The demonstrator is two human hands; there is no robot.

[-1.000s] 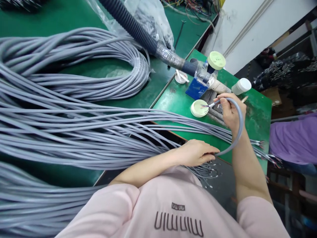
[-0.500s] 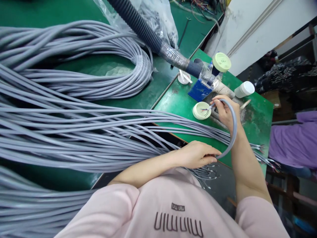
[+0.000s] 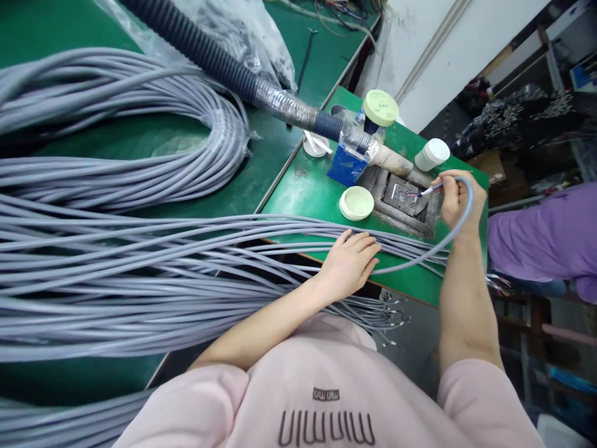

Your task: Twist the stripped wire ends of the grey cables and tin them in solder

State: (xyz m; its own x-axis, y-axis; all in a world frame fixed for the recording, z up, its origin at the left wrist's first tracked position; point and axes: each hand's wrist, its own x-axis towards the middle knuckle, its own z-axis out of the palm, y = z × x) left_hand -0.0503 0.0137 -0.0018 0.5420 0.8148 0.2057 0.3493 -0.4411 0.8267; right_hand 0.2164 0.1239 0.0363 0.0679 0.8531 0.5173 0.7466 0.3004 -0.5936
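Note:
My right hand pinches a grey cable near its stripped end. The thin coloured wires at that end reach over the shiny patch in a dark, square solder pot; whether they touch it I cannot tell. From my right hand the cable bends in a loop down and back to my left hand. That hand lies palm down, fingers stretched out, on a row of grey cables. The looped cable passes under its fingers. Left of the pot stands a pale round tub.
A corrugated hose runs to a pipe behind the pot. Around it are a blue box, a lidded jar and a white jar. Coiled cables lie left. A person's purple sleeve shows right.
My right hand has moved the wire ends rightward from the pale tub to over the solder pot. My left hand has gone up and left, its fingers opening out over the row of cables.

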